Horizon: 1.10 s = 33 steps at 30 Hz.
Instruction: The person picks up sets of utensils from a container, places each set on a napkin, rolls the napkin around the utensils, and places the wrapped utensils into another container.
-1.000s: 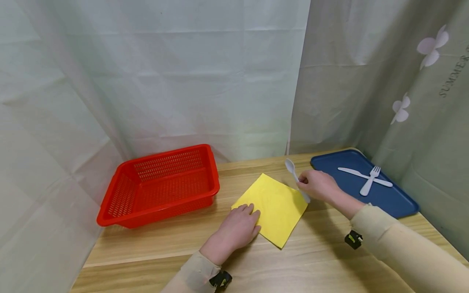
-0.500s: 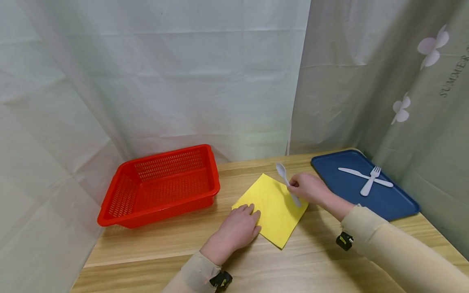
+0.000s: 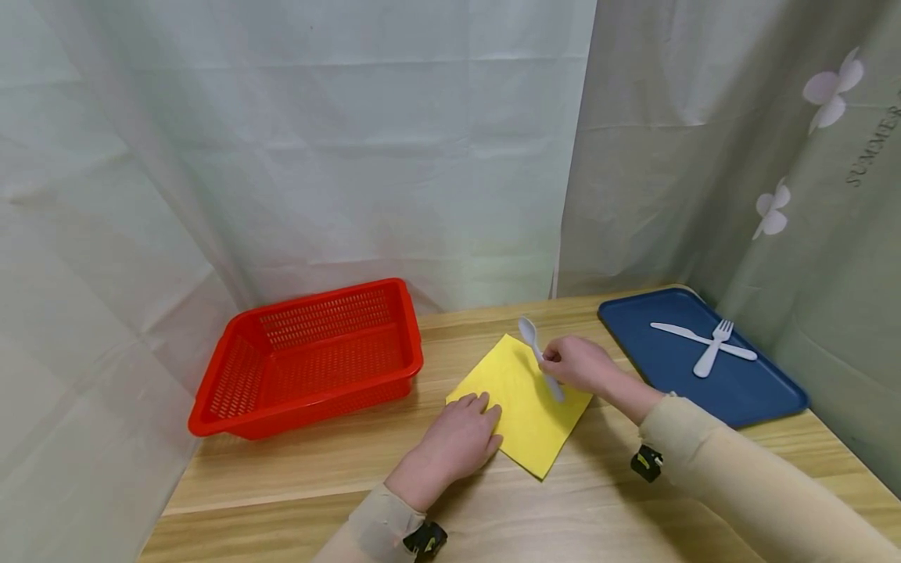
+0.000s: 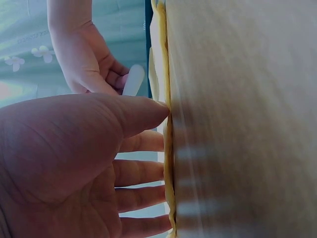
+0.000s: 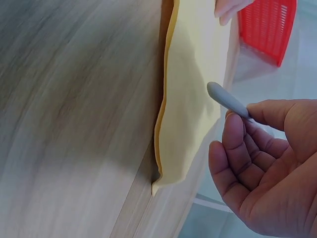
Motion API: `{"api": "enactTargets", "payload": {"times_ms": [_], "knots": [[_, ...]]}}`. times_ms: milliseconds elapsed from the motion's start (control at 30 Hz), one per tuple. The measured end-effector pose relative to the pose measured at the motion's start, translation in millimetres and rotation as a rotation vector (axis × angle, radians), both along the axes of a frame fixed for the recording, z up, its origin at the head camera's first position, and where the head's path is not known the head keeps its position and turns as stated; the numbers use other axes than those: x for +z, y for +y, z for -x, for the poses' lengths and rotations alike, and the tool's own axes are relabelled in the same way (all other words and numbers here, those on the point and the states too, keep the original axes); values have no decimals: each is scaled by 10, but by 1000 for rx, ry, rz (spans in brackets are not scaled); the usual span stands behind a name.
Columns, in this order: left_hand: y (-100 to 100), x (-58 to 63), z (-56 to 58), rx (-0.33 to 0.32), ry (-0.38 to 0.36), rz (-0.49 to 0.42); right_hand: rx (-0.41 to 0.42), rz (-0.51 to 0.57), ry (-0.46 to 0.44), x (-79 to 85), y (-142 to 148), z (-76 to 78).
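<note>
Right fingers [image 5: 235,138] pinch a spoon [image 3: 529,336]; left fingers [image 4: 141,171] touch a yellow cloth [image 3: 531,414].

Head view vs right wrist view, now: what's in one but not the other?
Head only: tray with knife and fork, spoon bowl, curtain flowers.

Right wrist only: palm side of the right hand, with some fingers curled inward.

Both: right hand pinching the spoon over the cloth, left hand (partly cropped in right wrist), basket, table.
</note>
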<state>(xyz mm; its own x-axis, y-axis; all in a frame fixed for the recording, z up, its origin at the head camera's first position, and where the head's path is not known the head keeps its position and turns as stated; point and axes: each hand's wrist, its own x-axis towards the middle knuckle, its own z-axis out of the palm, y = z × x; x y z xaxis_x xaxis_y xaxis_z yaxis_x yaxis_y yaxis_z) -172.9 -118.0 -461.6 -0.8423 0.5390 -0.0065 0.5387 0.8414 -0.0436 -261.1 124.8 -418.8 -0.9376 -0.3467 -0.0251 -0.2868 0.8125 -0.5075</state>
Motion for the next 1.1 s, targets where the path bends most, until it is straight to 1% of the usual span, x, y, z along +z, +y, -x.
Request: {"api": "enactTargets", "payload": {"times_ms": [333, 533, 767, 867, 1000, 1100], "knots": [[-9, -11, -7, -8, 23, -4, 13, 32, -30, -50, -112, 36], [-9, -15, -5, -9, 27, -1, 0, 34, -44, -69, -193, 42], [-13, -11, -8, -10, 18, 0, 8, -16, 4, -92, -276, 58], [-13, -7, -4, -12, 14, -1, -4, -29, 14, -129, -304, 74], [-11, -7, -2, -11, 22, 2, -20, -40, 16, -170, -332, 104], [-13, -7, -9, -10, 25, -2, -35, -53, 0, -189, -358, 130]]}}
